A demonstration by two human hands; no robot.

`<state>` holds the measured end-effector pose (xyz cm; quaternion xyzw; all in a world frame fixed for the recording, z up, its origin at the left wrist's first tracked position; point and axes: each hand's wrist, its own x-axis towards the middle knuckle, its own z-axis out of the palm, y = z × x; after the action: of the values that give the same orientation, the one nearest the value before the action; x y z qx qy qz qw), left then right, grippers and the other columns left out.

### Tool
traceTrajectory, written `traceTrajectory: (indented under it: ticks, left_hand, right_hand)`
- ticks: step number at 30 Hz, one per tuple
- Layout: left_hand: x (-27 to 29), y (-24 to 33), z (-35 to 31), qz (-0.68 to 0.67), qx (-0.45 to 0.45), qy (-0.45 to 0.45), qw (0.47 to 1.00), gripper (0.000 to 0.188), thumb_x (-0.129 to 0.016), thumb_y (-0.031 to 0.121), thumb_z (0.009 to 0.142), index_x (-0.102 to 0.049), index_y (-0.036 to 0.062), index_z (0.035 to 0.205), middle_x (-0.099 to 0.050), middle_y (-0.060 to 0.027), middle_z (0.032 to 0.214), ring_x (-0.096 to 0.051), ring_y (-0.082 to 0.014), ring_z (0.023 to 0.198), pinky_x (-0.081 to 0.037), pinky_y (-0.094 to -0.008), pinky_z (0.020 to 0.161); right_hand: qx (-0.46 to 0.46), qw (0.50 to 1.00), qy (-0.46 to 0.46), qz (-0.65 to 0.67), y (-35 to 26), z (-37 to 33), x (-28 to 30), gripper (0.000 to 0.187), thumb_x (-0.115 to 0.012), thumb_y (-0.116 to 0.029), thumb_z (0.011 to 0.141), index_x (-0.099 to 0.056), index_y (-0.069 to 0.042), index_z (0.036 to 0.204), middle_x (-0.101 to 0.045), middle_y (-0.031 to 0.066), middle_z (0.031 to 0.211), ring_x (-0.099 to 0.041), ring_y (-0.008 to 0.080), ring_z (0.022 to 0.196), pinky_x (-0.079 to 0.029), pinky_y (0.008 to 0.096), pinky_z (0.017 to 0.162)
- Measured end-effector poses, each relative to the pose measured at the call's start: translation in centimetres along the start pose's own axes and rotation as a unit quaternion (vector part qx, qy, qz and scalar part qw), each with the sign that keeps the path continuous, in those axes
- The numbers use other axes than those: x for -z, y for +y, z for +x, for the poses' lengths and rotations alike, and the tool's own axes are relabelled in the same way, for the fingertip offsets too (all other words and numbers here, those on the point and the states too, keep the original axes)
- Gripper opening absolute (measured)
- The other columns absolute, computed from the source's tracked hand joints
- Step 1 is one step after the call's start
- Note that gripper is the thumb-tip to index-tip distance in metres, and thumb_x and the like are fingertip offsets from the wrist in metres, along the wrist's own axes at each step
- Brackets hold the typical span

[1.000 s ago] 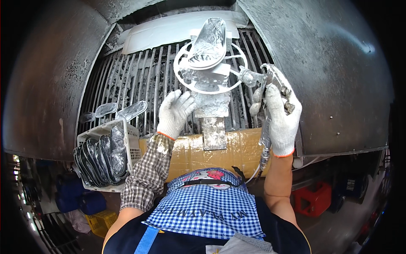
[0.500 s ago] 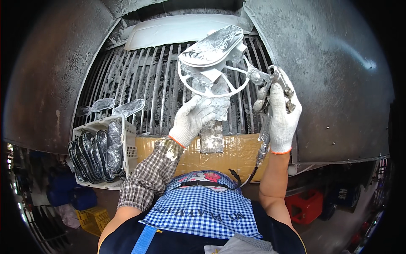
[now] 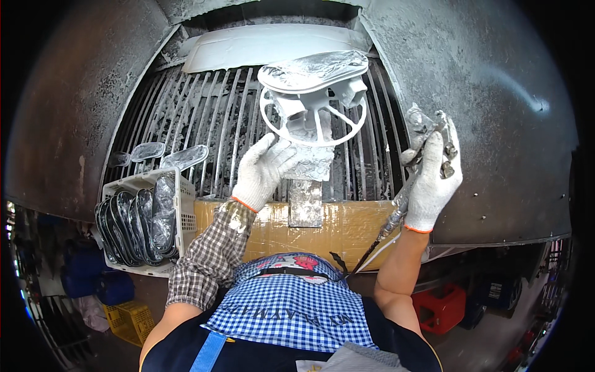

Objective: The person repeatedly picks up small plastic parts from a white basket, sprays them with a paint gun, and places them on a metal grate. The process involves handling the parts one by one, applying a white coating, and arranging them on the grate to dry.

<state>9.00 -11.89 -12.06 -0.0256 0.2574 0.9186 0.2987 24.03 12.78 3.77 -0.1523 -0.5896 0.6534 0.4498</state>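
Wrapped form [image 3: 313, 70] turned crosswise; grate [image 3: 218, 127] beneath; crate [image 3: 186, 209] beside left sleeve [image 3: 207, 260]

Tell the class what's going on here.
A person's gloved right hand grips a metal tool, probably a spray gun, to the right of a white spoked wheel. Above the wheel sits a shiny, sole-shaped piece. The gloved left hand is open beside the wheel's rim; contact is unclear. A white basket at left holds dark pieces.
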Motion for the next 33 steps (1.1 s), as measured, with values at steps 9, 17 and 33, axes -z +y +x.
traceTrajectory:
  ticks: [9,17,33]
  left_hand:
    - [-0.8,1.4,0.5,0.008,-0.031,-0.014,0.999,0.033,-0.068,0.026,0.1,-0.062,0.0023,0.122,-0.057,-0.0239,0.15,-0.061,-0.0452,0.13,-0.056,-0.0574,0.106]
    - [-0.4,1.6,0.4,0.027,-0.045,0.014,0.999,0.033,-0.068,0.025,0.1,-0.062,0.0014,0.123,-0.066,-0.0259,0.133,-0.068,-0.041,0.116,-0.058,-0.055,0.101]
    - [-10.5,-2.3,2.8,0.025,-0.043,-0.037,0.998,0.058,-0.074,0.024,0.102,-0.047,-0.0022,0.145,-0.054,-0.0258,0.145,-0.059,-0.0396,0.131,-0.052,-0.0512,0.112]
  right_hand:
    - [-0.064,0.985,-0.134,0.083,-0.3,-2.5,-0.1,0.048,-0.059,-0.004,0.109,-0.048,0.005,0.154,-0.07,0.0089,0.107,-0.064,0.0089,0.085,-0.057,0.0242,0.069]
    - [-0.092,0.973,-0.204,0.049,0.4,-3.5,1.3,0.06,-0.064,-0.022,0.109,-0.043,0.007,0.157,-0.069,0.0159,0.133,-0.068,0.0134,0.098,-0.057,0.0305,0.091]
    - [-0.322,0.937,-0.1,-0.087,12.5,-11.5,12.3,0.093,-0.082,-0.001,0.087,-0.035,-0.012,0.167,-0.064,0.0014,0.102,-0.062,0.0084,0.074,-0.054,0.0225,0.057]
